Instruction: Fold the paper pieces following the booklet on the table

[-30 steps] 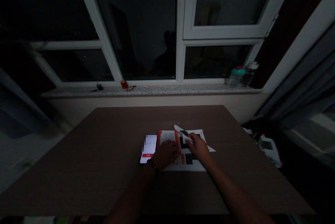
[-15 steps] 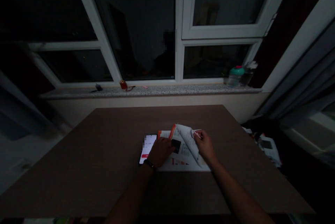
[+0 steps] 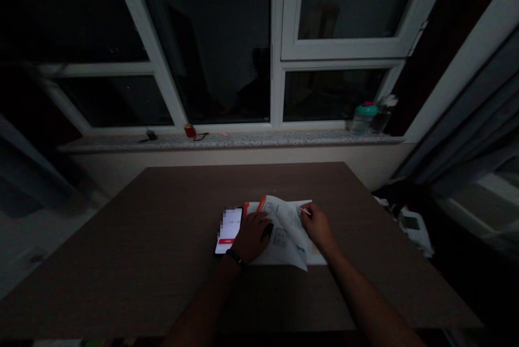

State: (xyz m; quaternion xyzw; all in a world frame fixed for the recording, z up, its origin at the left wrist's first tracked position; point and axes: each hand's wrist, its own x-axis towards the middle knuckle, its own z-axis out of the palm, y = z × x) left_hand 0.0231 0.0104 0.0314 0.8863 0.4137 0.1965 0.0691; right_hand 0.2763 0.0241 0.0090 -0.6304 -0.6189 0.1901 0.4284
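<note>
An open booklet (image 3: 279,236) with printed white pages and orange edges lies on the brown table. One of its pages is lifted and curled across the middle. My left hand (image 3: 253,233), with a dark band on its wrist, rests on the left part of the booklet, fingers stretched out over the page. At the booklet's right side, my right hand (image 3: 316,224) is closed on a slim, pale pen (image 3: 304,210). Left of my left hand is a phone (image 3: 229,231) with a lit screen and a red button, partly covered by that hand.
Dark brown table (image 3: 162,260) under the window. On the speckled sill (image 3: 243,140) stand a small red jar (image 3: 190,131), a teal-lidded bottle (image 3: 365,117) and a clear bottle (image 3: 384,113). Beyond the table's right edge lies a pale object with a dark panel (image 3: 416,228).
The lifted page has swung from the right over to the left, and its lower corner now hangs past the booklet's near edge. My left hand has spread over the page; the right keeps the pen.
</note>
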